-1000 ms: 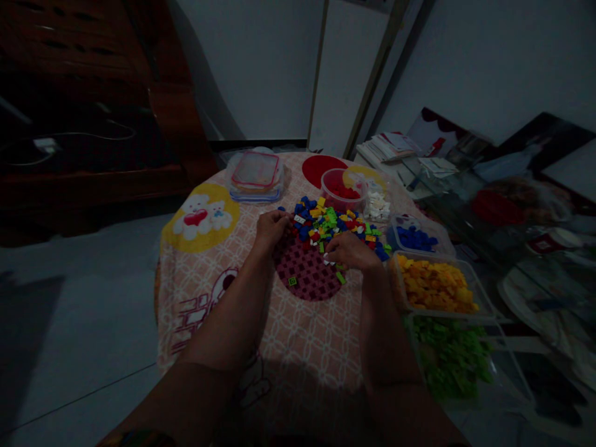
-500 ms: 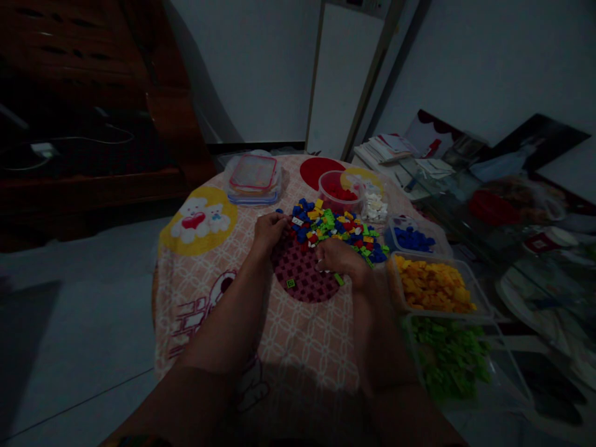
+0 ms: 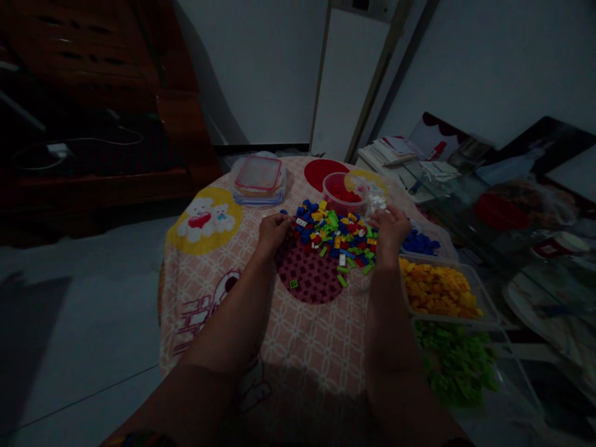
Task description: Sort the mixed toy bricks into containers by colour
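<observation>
Multicoloured plastic building bricks [image 3: 331, 228] in a loose pile, mid-counter, on a pale pink cloth with a white lattice print [image 3: 316, 338] that covers the round counter [image 3: 161, 288]. Part of the pile sits over a dark maroon checked circle [image 3: 310, 273], and one small green square brick [image 3: 293, 284] lies on that circle, apart from the rest.

As for the hands, the left hand [image 3: 274, 234] is at the left edge of the pile, fingertips bunched together, but it's too dark to tell if they've got a brick. The right hand [image 3: 392, 228] is up at the pile's right end with its fingers bent, right by the white bricks [image 3: 377, 200]; can't tell if it's gripping anything either.

Around them: a round clear plastic tub [image 3: 342, 203] of red bricks behind the pile, then blue bricks [image 3: 421, 243], yellow-orange bricks [image 3: 437, 288] and green bricks [image 3: 460, 360] in clear containers down the right side. Stacked clear plastic lids with red and blue rims [image 3: 259, 174] sit at the back left
</observation>
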`<state>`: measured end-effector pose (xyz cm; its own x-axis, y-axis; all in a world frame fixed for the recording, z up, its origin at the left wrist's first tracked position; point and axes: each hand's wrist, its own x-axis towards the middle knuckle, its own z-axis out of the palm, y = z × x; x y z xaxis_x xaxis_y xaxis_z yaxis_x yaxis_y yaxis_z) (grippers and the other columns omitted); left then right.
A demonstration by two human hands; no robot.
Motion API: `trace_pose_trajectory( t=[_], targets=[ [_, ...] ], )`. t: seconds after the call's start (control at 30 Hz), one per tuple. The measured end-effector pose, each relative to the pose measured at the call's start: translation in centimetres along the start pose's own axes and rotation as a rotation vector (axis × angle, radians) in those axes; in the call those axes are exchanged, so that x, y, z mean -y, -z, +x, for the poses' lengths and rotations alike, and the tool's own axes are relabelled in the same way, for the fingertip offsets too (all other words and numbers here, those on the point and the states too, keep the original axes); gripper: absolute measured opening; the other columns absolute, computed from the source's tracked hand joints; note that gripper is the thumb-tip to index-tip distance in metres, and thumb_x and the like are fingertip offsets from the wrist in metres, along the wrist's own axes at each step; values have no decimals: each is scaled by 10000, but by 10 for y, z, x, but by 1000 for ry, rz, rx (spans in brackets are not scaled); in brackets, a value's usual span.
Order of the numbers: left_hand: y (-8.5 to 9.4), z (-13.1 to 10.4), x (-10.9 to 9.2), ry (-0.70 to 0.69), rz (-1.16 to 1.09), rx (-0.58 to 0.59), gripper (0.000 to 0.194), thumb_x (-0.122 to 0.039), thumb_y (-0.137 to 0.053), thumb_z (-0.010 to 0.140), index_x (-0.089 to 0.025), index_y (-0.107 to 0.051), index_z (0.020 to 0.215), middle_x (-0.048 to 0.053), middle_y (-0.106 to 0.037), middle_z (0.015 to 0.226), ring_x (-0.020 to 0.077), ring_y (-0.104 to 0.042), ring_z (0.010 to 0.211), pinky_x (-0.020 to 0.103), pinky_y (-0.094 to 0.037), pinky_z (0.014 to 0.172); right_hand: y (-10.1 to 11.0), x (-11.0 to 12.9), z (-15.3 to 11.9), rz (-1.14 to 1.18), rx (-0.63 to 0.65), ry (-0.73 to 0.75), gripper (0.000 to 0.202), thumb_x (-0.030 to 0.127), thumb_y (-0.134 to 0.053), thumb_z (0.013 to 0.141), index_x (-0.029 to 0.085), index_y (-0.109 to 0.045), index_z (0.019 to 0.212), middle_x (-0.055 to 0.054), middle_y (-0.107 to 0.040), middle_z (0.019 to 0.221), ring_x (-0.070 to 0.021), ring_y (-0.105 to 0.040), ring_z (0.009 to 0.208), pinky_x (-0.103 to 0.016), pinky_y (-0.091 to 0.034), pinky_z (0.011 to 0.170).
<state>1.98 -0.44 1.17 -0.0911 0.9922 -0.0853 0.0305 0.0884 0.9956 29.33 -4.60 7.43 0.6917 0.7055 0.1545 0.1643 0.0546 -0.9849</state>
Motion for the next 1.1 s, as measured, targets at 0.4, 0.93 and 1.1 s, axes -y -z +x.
trace_pose_trajectory(
  t=[0.4, 0.93, 1.1],
  targets=[
    [1, -1, 1, -4, 6, 14, 106, -237, -684, 780, -163, -758, 800, 3, -700, 660, 122, -598, 543, 224, -481, 550, 14, 21, -31, -554, 607, 11, 143, 228, -650, 803, 171, -728, 697, -20, -690, 601, -178, -666, 529, -261, -529, 530],
    [1, 1, 2, -9, 15, 13, 139, -220, -656, 781, -153, -769, 827, -5, -697, 651, 117, -585, 530, 219, -470, 547, -10, 34, -76, -1392, 971, 302, 227, 103, -702, 840, 162, -814, 1028, -137, -817, 1118, -263, -763, 1093, -259, -509, 797],
    [1, -1, 1, -20, -7, 15, 143, -233, -669, 771, -147, -768, 828, -3, -693, 649, 118, -585, 536, 218, -469, 547, 2, 24, -61, -1118, 906, 231, 118, 113, -741, 816, 161, -783, 915, -74, -800, 850, -192, -759, 820, -232, -467, 689]
  ],
)
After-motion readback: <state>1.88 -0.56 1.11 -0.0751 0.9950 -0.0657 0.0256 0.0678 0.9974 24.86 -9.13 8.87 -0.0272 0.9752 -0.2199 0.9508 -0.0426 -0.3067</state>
